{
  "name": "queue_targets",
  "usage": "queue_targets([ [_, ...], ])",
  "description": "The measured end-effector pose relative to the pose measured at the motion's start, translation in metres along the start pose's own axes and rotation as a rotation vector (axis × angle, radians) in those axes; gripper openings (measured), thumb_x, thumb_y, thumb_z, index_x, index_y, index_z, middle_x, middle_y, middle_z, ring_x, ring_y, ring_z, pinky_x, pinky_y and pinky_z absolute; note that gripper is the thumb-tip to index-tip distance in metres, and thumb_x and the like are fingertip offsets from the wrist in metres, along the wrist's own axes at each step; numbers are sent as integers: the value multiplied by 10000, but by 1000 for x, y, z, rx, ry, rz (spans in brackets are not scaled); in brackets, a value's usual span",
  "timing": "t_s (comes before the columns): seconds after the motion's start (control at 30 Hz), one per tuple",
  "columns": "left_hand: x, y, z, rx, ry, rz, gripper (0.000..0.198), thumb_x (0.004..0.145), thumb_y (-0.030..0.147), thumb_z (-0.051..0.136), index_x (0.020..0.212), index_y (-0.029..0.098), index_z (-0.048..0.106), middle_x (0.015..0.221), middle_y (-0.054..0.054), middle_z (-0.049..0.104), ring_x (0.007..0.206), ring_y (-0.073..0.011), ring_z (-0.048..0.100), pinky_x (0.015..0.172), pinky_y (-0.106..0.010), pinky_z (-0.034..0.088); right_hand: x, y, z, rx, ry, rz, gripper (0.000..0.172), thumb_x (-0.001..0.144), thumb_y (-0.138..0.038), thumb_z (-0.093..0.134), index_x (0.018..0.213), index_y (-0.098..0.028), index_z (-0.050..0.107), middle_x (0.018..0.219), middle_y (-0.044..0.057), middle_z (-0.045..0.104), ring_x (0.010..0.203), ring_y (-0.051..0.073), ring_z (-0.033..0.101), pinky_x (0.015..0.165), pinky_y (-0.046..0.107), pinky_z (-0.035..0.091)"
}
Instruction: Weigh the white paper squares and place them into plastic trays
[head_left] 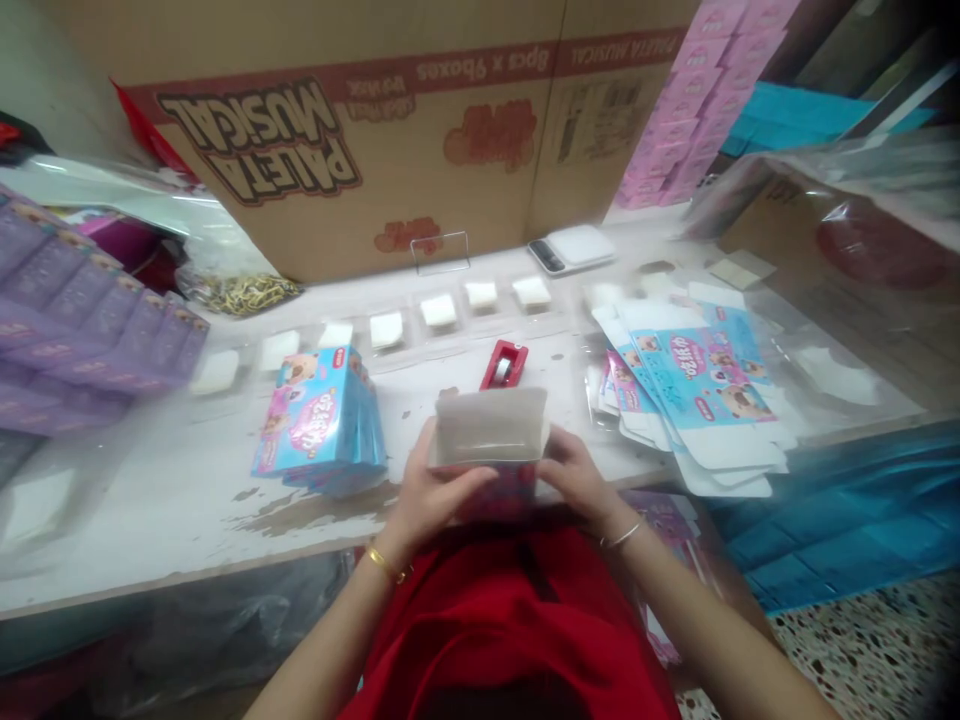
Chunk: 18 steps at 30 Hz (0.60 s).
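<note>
Between my two hands is a small printed cardboard box (491, 430), its pale inside and a raised flap facing up. My left hand (431, 495) grips its left side, with the thumb across the front. Closed against the right side is my right hand (581, 475), fingers bent at the box edge. Just beyond the box lies a red tape dispenser (504, 366). To the left stands a group of made-up blue and pink boxes (319, 420). On the right, flat unfolded box blanks (697, 380) lie in an untidy pile.
White square pieces (439, 310) line the back of the worn white table (187, 500). Behind them are a white scale (574, 248), a wire stand (441, 255) and a large carton (420, 130). Purple boxes (90, 300) stack left, pink boxes (697, 100) back right.
</note>
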<state>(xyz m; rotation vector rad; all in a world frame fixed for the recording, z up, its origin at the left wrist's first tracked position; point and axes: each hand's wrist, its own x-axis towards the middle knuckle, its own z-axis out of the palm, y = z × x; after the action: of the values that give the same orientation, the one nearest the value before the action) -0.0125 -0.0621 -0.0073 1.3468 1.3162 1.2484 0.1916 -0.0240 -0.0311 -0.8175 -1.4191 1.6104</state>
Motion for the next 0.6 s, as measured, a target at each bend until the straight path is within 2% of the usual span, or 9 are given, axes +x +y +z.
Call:
queue_targets([
  [0.07, -3, -9, 6, 8, 112, 29, 665, 702, 409, 815, 1254, 180, 524, 1121, -86, 661, 1037, -249, 639, 952, -372, 515, 5, 6, 4, -162, 96, -207, 693, 811, -346, 734, 1422, -277, 412, 1243, 84, 636, 1115, 242, 612, 1018, 405, 480],
  [0.13, -6, -12, 7, -37, 125, 51, 701, 734, 474, 773, 1312, 195, 488, 1157, -92, 653, 1048, -248, 639, 956, -378, 522, 4, 14, 8, -280, 185, -422, 738, 881, -252, 657, 1488, -317, 242, 1290, 99, 574, 1152, 219, 589, 1026, 397, 474],
  [0.17, -6, -11, 6, -75, 98, 51, 686, 788, 530, 702, 1345, 199, 475, 1196, -105, 646, 1085, -257, 632, 979, -393, 515, 3, 17, 10, -334, 202, -514, 693, 906, -215, 612, 1481, -331, 241, 1295, 102, 553, 1168, 218, 575, 1021, 406, 477],
  [0.23, -5, -4, 0, -123, 15, 52, 618, 911, 577, 496, 1405, 207, 460, 1305, -123, 610, 1204, -271, 584, 1053, -417, 471, 0, 20, 12, -430, 170, -632, 576, 923, -155, 555, 1424, -345, 341, 1303, 103, 516, 1206, 233, 541, 1013, 433, 478],
  [0.3, -2, 9, -8, -94, -76, 55, 542, 978, 496, 396, 1444, 224, 442, 1381, -110, 575, 1289, -267, 530, 1099, -427, 433, -2, 19, 9, -494, 98, -656, 505, 920, -116, 536, 1357, -344, 429, 1287, 100, 501, 1209, 247, 531, 985, 446, 490],
  [0.37, 2, 22, -18, -4, -171, 94, 471, 981, 362, 455, 1439, 255, 463, 1397, -87, 570, 1306, -260, 517, 1114, -433, 417, -3, 14, 6, -523, 49, -656, 476, 923, -97, 513, 1323, -348, 453, 1276, 100, 495, 1186, 246, 543, 945, 436, 511],
  [0.47, 8, 38, -33, 252, -317, 374, 401, 954, 217, 513, 1341, 301, 579, 1377, -66, 587, 1330, -264, 489, 1146, -484, 360, -2, 8, 2, -524, -1, -634, 410, 949, -135, 470, 1300, -347, 449, 1280, 105, 494, 1168, 249, 556, 933, 442, 518],
  [0.53, 10, 42, -40, 451, -411, 573, 418, 913, 255, 603, 1330, 293, 587, 1405, -87, 558, 1380, -299, 421, 1151, -542, 326, -2, 7, 2, -503, -25, -599, 317, 967, -208, 459, 1261, -326, 472, 1285, 110, 495, 1178, 261, 554, 954, 459, 507],
  [0.6, 9, 42, -42, 536, -426, 658, 530, 853, 296, 696, 1361, 261, 547, 1431, -125, 528, 1398, -320, 392, 1139, -572, 327, -3, 7, 6, -460, -51, -580, 240, 974, -277, 467, 1210, -313, 491, 1333, 111, 482, 1232, 281, 532, 989, 490, 485],
])
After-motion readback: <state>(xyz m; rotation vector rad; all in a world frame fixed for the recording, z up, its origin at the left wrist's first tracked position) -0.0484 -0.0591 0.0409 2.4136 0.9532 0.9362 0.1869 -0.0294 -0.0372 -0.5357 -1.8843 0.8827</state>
